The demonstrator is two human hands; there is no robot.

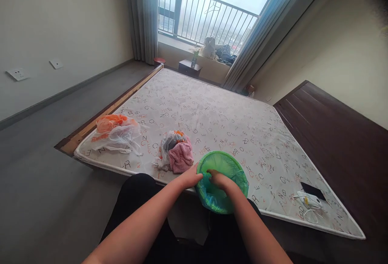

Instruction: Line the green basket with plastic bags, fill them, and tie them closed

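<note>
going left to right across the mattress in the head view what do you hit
clear and orange plastic bags → pink towel → green plastic bin lined with a blue bag → white cable

left hand [190, 177] on green bin [222, 163] rim | right hand [220, 181] at plastic liner [212, 199] | mattress edge [287, 218] beside

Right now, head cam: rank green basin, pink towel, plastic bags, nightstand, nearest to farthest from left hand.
Left hand:
1. Green basin: touching, at mattress edge.
2. Pink towel: ahead on mattress.
3. Plastic bags: mattress, to the left.
4. Nightstand: far side, by the window.
</note>
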